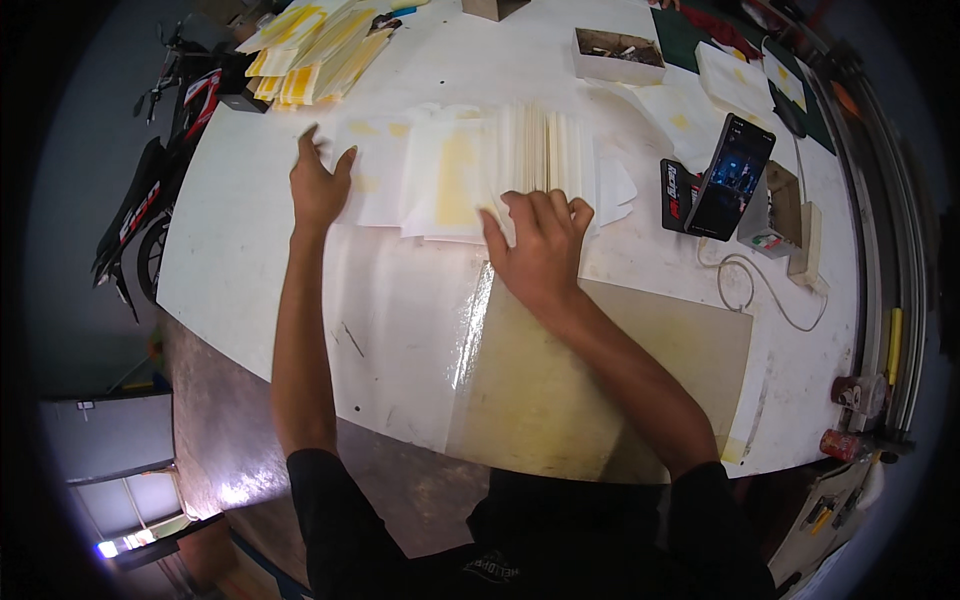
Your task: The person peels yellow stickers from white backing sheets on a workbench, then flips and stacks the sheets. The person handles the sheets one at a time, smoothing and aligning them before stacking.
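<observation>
A spread row of thin white paper sheets [380, 165] with yellow patches lies across the middle of the white table. Toward its right end the sheets bunch into a tight fanned stack [530, 145]. My right hand [540, 240] rests at the near edge of this stack, its fingers bent over the sheets and the thumb to the left; its fingertips are partly hidden. At the row's left end, my left hand [322, 185] is open, thumb and fingers apart, beside the outermost sheet. Whether it touches that sheet is hard to tell.
A yellowish translucent mat [590, 380] lies under my right forearm. To the right are a propped phone [733, 178], an open box [775, 215] and a white cable [735, 280]. Farther back are yellow-white paper bundles [310, 60], a small tray [618, 57] and another person's hand [668, 4].
</observation>
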A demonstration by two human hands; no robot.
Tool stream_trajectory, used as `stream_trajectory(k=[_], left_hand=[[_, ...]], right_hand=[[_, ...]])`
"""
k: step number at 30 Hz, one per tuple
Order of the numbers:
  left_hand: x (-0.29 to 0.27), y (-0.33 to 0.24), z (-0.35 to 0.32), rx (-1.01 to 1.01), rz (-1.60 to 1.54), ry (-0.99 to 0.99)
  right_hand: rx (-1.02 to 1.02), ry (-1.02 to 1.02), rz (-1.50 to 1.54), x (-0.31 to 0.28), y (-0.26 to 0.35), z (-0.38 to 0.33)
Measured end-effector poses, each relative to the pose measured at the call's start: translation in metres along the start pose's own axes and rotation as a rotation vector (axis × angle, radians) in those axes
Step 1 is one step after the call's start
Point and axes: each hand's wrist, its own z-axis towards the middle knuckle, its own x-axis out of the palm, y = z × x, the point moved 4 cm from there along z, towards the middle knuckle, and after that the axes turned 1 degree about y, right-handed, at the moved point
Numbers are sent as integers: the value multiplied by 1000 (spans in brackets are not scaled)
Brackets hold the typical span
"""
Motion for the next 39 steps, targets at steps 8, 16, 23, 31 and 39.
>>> stream_trajectory(k=[8,16,23,31,39], left_hand=[[50,-122,-61,-235,-522,515],[88,-148,-58,-667,-832,645],[94,-176,-55,-621,-786,790],[102,-173,-63,-674,-1038,752],[118,-149,-66,-557,-997,629]], right_hand=[[-128,347,139,-86,28,-101],[38,404,218,-138,-6,-149],[80,372,298,-139,-13,-150],[82,357,324,-139,-14,-154],[83,368,315,-138,-14,-154]])
